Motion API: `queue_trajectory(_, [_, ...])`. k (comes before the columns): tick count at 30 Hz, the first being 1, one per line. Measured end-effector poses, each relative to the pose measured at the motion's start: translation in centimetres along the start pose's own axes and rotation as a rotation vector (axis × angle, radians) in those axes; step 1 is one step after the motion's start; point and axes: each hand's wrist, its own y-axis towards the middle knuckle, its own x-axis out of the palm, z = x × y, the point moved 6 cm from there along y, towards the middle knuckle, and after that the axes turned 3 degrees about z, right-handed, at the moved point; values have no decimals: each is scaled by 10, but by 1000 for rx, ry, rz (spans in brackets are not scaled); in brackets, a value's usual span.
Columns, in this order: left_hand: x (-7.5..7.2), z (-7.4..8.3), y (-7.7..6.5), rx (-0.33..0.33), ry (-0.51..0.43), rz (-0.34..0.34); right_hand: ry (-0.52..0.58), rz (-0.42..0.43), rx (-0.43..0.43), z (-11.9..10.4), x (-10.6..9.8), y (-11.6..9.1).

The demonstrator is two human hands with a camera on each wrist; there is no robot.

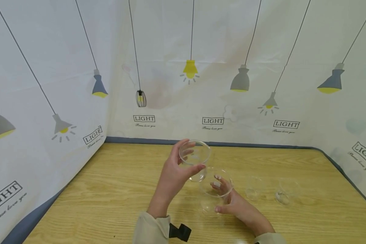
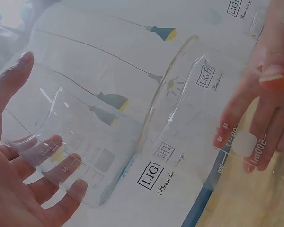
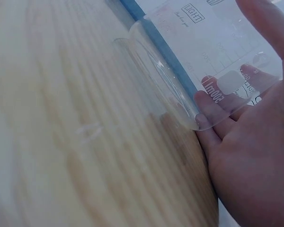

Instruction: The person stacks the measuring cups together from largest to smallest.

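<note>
My left hand [image 1: 174,167] grips a clear glass beaker [image 1: 196,157] with a graduated scale, thumb on the near side and fingers behind it. It is raised and tilted, close beside and above the rim of a larger clear beaker [image 1: 211,198]. Around that larger one curls my right hand [image 1: 239,207], its fingers showing through the glass. The left wrist view shows white 500ml markings on the larger beaker [image 2: 184,142]. In the right wrist view its rounded base [image 3: 168,80] is close over the wooden table. Both beakers look to hold nothing.
Two more small clear glass vessels stand to the right on the wooden table [image 1: 109,189], one nearer [image 1: 253,189] and one farther right [image 1: 286,193]. A white cloth printed with lamps [image 1: 170,84] hangs around the back and sides, with a blue hem [image 1: 158,140] along the table's edge.
</note>
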Motion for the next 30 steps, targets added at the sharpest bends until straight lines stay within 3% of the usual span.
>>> queue_trajectory(6, [3, 1, 0, 6, -23, -18, 2, 18, 55, 1, 0, -2])
queue_trajectory(13, [6, 1, -1, 13, -53, -34, -26, 39, 63, 1, -2, -2])
queue_trajectory(19, [6, -1, 0, 0, -75, -30, 16, 21, 99, 4, -1, 0])
queue_trajectory(26, [10, 2, -1, -13, -113, -43, 20, 19, 83, 3, -1, -1])
queue_trajectory(30, [12, 3, -2, 8, -136, -43, 18, 14, 25, 1, -1, 0])
